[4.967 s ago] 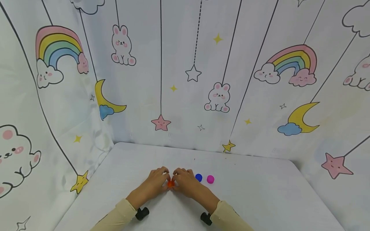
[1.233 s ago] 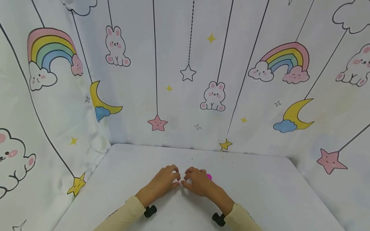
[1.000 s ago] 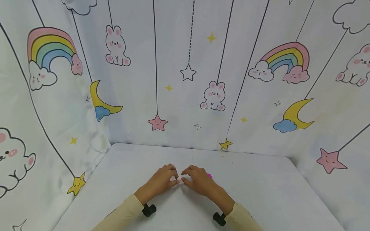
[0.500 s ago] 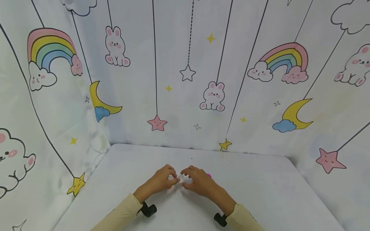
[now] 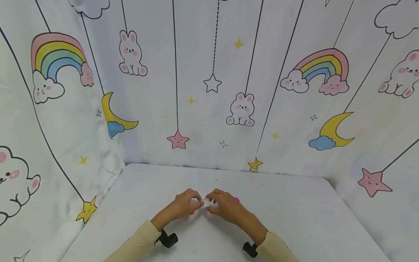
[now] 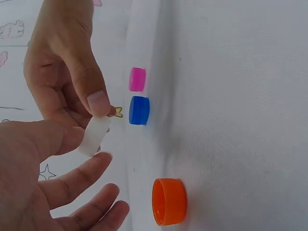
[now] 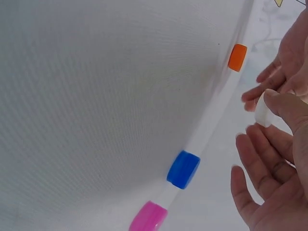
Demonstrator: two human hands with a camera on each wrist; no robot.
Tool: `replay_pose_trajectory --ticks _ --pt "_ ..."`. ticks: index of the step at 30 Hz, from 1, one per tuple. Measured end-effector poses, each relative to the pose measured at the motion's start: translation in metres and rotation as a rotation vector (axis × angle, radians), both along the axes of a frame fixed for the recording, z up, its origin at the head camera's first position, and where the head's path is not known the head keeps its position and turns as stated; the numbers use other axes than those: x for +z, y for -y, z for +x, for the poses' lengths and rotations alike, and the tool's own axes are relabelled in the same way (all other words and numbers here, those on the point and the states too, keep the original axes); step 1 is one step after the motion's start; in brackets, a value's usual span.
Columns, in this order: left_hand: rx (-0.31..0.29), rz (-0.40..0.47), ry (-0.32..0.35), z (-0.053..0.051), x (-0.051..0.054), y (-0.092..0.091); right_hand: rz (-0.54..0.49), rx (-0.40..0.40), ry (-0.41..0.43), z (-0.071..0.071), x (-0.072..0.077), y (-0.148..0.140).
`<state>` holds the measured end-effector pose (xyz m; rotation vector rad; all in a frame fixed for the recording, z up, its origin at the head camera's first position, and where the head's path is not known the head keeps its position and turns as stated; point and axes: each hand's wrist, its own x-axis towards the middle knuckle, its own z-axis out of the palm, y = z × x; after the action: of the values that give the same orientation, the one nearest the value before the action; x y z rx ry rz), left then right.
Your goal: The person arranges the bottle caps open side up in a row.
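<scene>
A small white bottle cap [image 5: 205, 202] is raised between my two hands, above the table. My left hand [image 5: 183, 206] pinches it between thumb and index finger, with the other fingers spread. From the opposite side my right hand [image 5: 226, 206] holds the same cap [image 7: 263, 111] at its fingertips, the thumb lying along it. An orange cap [image 6: 169, 201] stands on its side on the table, partly covered by the left hand in the head view. Blue [image 7: 183, 169] and magenta [image 7: 148, 216] caps sit near the right hand; that hand hides the blue one from the head view.
The white table [image 5: 294, 218] reaches back to a white cloth backdrop [image 5: 157, 109] printed with rainbows, moons, stars and bunnies. Black wrist cameras [image 5: 168, 239] hang under both forearms.
Five seconds ago both hands were at the orange cap; it now lies apart from their fingertips. Over the last second the white cap has come into clearer view as the left hand shifted slightly left.
</scene>
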<state>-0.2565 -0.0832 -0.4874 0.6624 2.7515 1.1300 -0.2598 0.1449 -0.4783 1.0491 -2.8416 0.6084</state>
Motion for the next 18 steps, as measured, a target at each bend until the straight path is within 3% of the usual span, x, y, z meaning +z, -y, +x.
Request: replay_pose_trajectory --ticks 9,18 --pt "-0.061 -0.048 -0.185 0.0028 -0.0002 -0.0022 0.002 -0.002 0.021 -0.0004 -0.0002 -0.0013" --pt "-0.081 -0.221 -0.348 0.0053 -0.0075 -0.005 0.064 -0.01 0.028 -0.0023 -0.0029 -0.0004"
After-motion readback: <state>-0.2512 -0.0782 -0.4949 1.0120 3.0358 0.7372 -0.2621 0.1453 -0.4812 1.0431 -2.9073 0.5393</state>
